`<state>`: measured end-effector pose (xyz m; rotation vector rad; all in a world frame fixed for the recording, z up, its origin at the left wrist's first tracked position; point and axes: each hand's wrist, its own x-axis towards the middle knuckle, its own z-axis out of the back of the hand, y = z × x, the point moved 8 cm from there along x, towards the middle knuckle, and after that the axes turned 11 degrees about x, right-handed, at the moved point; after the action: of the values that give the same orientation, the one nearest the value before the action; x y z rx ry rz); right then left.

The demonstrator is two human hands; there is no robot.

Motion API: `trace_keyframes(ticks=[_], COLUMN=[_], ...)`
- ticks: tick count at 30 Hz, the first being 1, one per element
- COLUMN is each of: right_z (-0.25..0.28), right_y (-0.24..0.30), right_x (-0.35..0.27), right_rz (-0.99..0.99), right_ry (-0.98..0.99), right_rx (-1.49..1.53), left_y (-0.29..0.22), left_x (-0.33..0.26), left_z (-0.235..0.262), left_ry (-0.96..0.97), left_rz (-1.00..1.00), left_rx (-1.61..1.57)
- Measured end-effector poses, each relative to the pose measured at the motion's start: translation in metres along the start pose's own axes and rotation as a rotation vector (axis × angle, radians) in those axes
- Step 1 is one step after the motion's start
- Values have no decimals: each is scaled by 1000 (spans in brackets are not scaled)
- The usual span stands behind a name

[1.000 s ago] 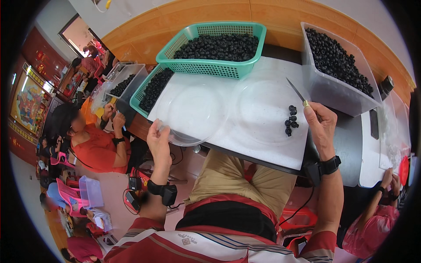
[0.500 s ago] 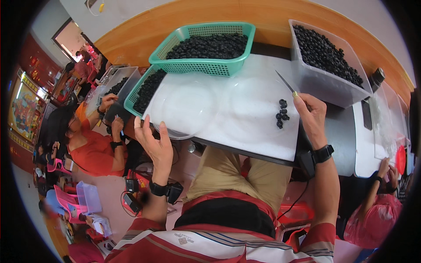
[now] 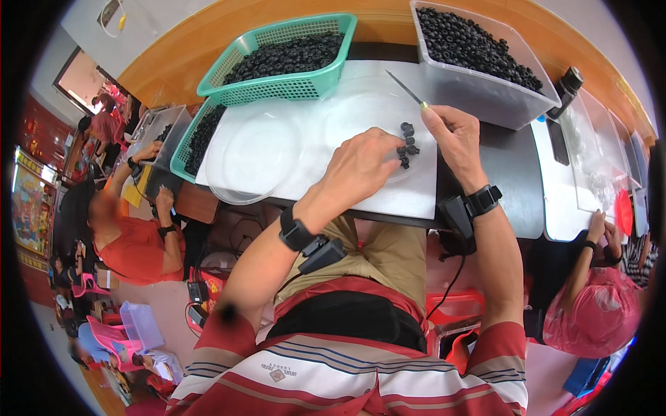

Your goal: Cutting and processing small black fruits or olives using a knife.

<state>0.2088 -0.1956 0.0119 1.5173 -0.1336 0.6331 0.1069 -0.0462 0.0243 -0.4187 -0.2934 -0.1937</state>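
Several small black pieces [image 3: 412, 150] lie near the right edge of the white sheet [image 3: 406, 199]. Over the sheet, the left hand [image 3: 362, 164] curls down at them; whether it grips any, I cannot tell. The right hand [image 3: 455, 133], at the sheet's right edge, grips a slim pointed tool [image 3: 408, 90].

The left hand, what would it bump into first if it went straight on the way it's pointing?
Probably the little black pieces on the white sheet. The left hand looks right beside them, but I can't tell if it's touching them.
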Motion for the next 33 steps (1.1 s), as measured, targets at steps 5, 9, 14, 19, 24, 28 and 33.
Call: trace_keyframes(ticks=[5,9,14,19,24,28,33], right_z=[-3,-4,-5,-4,-4,-3,-1], right_y=[6,8,13,8,3,6,6], right_x=[-1,-2,-2,-1,0,0,-1], right_rz=[22,13,39,35,19,7,24], right_ry=[2,18,15,10,-1,-6,-25], right_rx=[26,50,26,20,51,10,3], left_y=[-4,-3,-6,-7,-5,-6,-9], left_x=[18,22,23,23,19,20,19], left_z=[-18,-22,-20,-22,-24,-21,-22], left_ry=[125,183,171,176,129,81,72], left_rz=[-62,-42,-107,-102,-159,-184,-210], left_rx=[67,30,-4,32,69,51,33])
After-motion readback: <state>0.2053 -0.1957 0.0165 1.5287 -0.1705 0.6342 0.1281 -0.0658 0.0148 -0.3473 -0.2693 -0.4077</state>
